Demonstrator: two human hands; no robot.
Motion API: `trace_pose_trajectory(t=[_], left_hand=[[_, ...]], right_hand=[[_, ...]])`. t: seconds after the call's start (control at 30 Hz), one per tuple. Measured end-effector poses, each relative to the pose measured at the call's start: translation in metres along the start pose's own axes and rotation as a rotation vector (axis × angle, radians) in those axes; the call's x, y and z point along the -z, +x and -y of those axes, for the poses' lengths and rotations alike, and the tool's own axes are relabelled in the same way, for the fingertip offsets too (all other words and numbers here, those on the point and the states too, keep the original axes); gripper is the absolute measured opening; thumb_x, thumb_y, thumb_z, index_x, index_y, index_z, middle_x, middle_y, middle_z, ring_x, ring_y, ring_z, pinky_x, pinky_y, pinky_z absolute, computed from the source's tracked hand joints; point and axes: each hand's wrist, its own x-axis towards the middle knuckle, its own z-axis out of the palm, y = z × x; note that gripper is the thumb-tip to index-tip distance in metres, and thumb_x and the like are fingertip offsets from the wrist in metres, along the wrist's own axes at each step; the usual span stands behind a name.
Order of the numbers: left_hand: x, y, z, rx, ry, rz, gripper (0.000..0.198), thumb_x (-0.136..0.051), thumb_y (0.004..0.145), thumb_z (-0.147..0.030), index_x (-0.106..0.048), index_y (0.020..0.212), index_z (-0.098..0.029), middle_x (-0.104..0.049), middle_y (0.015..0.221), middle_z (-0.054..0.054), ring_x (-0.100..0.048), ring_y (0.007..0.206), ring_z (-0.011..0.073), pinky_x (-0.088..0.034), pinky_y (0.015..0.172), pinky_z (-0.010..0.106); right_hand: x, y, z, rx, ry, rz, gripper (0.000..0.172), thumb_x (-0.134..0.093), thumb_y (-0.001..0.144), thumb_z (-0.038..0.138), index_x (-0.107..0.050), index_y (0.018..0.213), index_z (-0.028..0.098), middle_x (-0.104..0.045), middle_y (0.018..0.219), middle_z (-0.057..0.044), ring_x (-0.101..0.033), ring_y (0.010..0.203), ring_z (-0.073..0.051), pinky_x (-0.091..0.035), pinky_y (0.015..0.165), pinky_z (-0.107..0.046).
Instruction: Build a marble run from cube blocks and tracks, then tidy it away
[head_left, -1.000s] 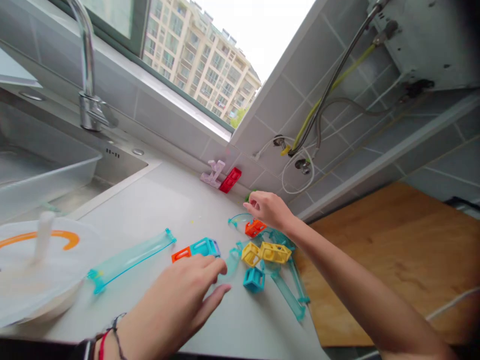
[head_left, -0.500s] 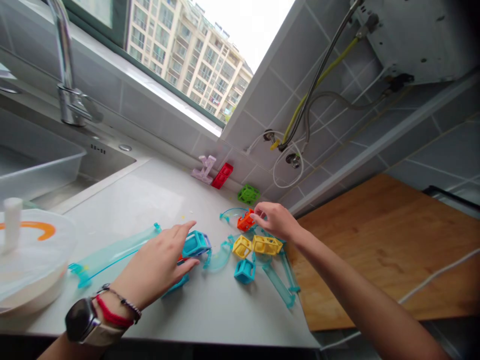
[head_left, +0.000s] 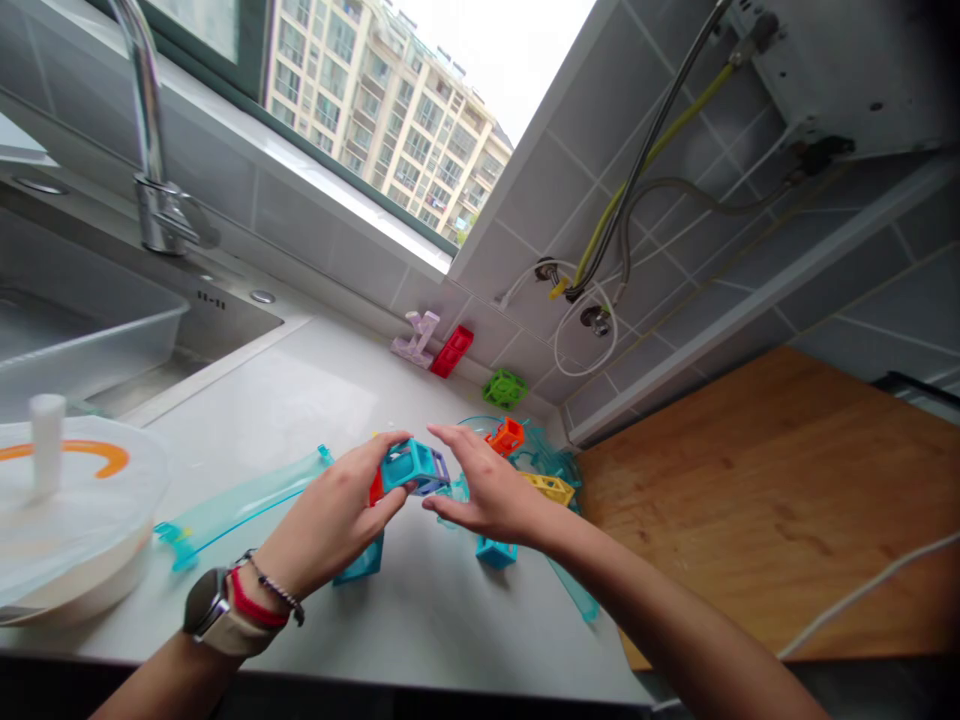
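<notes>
My left hand [head_left: 341, 500] grips a turquoise open-frame block [head_left: 409, 463] between thumb and fingers. A purple frame block [head_left: 436, 472] adjoins its right end, and a red piece [head_left: 376, 488] shows at its left, partly covered by my fingers. My right hand [head_left: 487, 485] is beside the purple end, thumb and fingers apart, with nothing seen in it. Under my left hand stands another turquoise block [head_left: 361, 562]. Below my right wrist is a further turquoise block [head_left: 496, 551]; a yellow block [head_left: 551, 487] and an orange block [head_left: 505, 436] lie behind that hand, partly hidden.
A clear turquoise track [head_left: 247, 500] lies left of my left hand. Pink [head_left: 417, 338], red [head_left: 452, 352] and green [head_left: 504, 388] pieces stand along the wall. A white-lidded container [head_left: 82, 530] and the sink [head_left: 225, 325] are at left, a wooden board [head_left: 765, 500] at right.
My right hand has moved left from the orange block to the purple end. My left hand has closed round the turquoise block. The view has shifted slightly.
</notes>
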Motion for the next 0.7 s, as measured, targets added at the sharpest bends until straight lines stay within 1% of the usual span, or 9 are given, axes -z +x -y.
trace_pose_trajectory(t=[0.07, 0.17, 0.27, 0.5, 0.63, 0.7], left_hand=[[-0.001, 0.002, 0.001, 0.016, -0.076, -0.052, 0.05, -0.054, 0.096, -0.042, -0.051, 0.142, -0.023, -0.066, 0.138, 0.01, -0.065, 0.123, 0.0301, -0.05, 0.104, 0.042], [-0.003, 0.004, 0.003, 0.051, -0.153, -0.097, 0.052, -0.057, 0.095, -0.046, -0.055, 0.141, -0.021, -0.068, 0.134, 0.011, -0.067, 0.12, 0.0307, -0.05, 0.104, 0.042], [-0.003, 0.005, 0.004, 0.075, -0.198, -0.104, 0.054, -0.058, 0.094, -0.047, -0.057, 0.141, -0.019, -0.071, 0.131, 0.011, -0.069, 0.116, 0.0313, -0.051, 0.104, 0.044], [-0.002, 0.005, 0.003, 0.102, -0.242, -0.105, 0.055, -0.059, 0.093, -0.047, -0.058, 0.14, -0.019, -0.073, 0.125, 0.011, -0.071, 0.109, 0.0306, -0.053, 0.101, 0.044], [-0.003, 0.005, 0.001, 0.117, -0.27, -0.098, 0.055, -0.06, 0.094, -0.049, -0.057, 0.14, -0.019, -0.072, 0.126, 0.012, -0.07, 0.11, 0.0309, -0.052, 0.101, 0.044], [-0.003, 0.005, 0.0, 0.139, -0.31, -0.099, 0.055, -0.06, 0.094, -0.051, -0.057, 0.14, -0.02, -0.072, 0.125, 0.011, -0.07, 0.109, 0.0302, -0.053, 0.099, 0.043]], right_hand=[[-0.008, 0.003, -0.005, -0.014, 0.056, -0.031, 0.088, -0.078, 0.085, 0.033, -0.03, 0.159, 0.025, -0.049, 0.151, -0.015, -0.051, 0.139, -0.03, -0.045, 0.114, -0.047], [-0.016, 0.006, -0.012, -0.069, 0.135, -0.034, 0.086, -0.078, 0.085, 0.034, -0.033, 0.157, 0.025, -0.052, 0.149, -0.015, -0.055, 0.135, -0.028, -0.047, 0.111, -0.047], [-0.02, 0.005, -0.014, -0.114, 0.188, -0.03, 0.082, -0.078, 0.085, 0.034, -0.037, 0.155, 0.025, -0.058, 0.143, -0.014, -0.057, 0.132, -0.027, -0.049, 0.109, -0.046], [-0.024, 0.002, -0.014, -0.157, 0.199, -0.022, 0.086, -0.08, 0.082, 0.035, -0.037, 0.155, 0.025, -0.055, 0.145, -0.015, -0.056, 0.133, -0.027, -0.049, 0.108, -0.047], [-0.026, -0.003, -0.015, -0.185, 0.207, -0.008, 0.092, -0.081, 0.082, 0.038, -0.031, 0.158, 0.025, -0.054, 0.147, -0.015, -0.054, 0.135, -0.028, -0.047, 0.11, -0.048], [-0.029, -0.006, -0.016, -0.201, 0.21, 0.003, 0.097, -0.081, 0.081, 0.038, -0.027, 0.16, 0.026, -0.05, 0.152, -0.016, -0.052, 0.139, -0.03, -0.045, 0.113, -0.05]])
